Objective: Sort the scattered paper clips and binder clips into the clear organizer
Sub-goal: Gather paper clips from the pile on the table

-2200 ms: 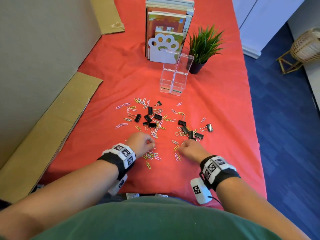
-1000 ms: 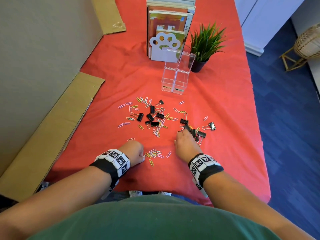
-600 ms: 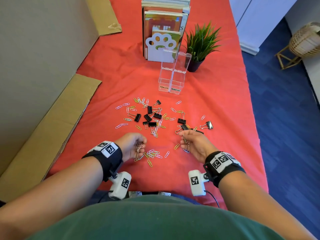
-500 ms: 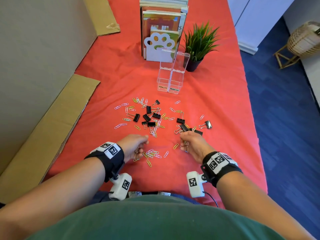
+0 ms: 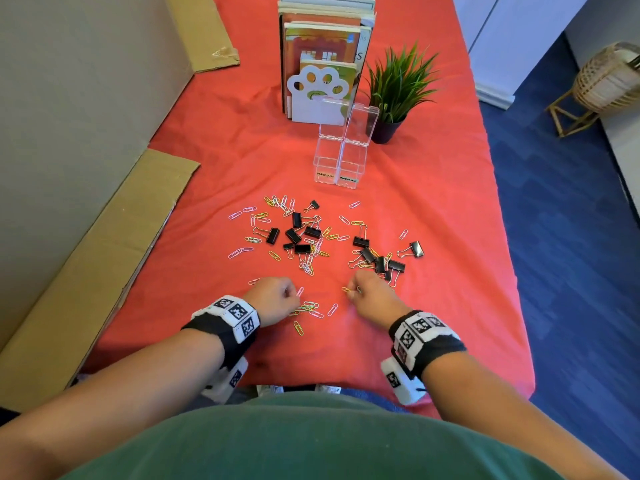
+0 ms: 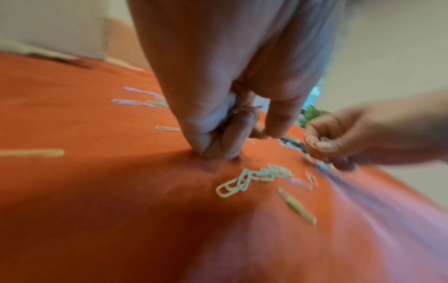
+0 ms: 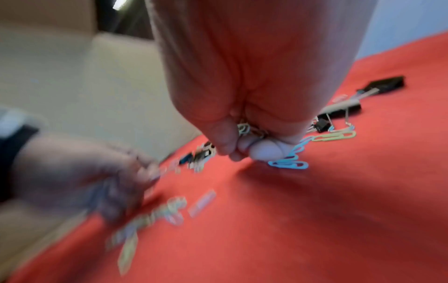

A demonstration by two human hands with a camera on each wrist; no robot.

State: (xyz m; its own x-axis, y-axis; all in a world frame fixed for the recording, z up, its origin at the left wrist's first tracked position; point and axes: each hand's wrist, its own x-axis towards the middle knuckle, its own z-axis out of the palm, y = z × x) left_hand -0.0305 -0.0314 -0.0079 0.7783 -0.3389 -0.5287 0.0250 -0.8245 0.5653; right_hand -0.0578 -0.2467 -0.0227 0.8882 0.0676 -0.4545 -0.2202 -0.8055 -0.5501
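Note:
Coloured paper clips (image 5: 307,308) and black binder clips (image 5: 302,249) lie scattered on the red cloth (image 5: 433,209). The clear organizer (image 5: 341,164), two open compartments with raised lids, stands beyond them. My left hand (image 5: 277,299) is curled knuckles-down on the cloth beside a small pile of paper clips (image 6: 254,178), with wire clips held in its fist (image 6: 227,137). My right hand (image 5: 367,292) is curled too, gripping several paper clips (image 7: 244,129); blue clips (image 7: 289,162) lie at its fingertips. A cluster of binder clips (image 5: 384,265) sits just beyond it.
A bookend with upright books (image 5: 323,60) and a potted plant (image 5: 394,95) stand behind the organizer. Cardboard sheets (image 5: 97,247) line the left edge. The table's right edge drops to blue floor (image 5: 568,237).
Both hands were turned palm-up showing gathered clips, then rolled back knuckles-up and came down onto the cloth among the near paper clips.

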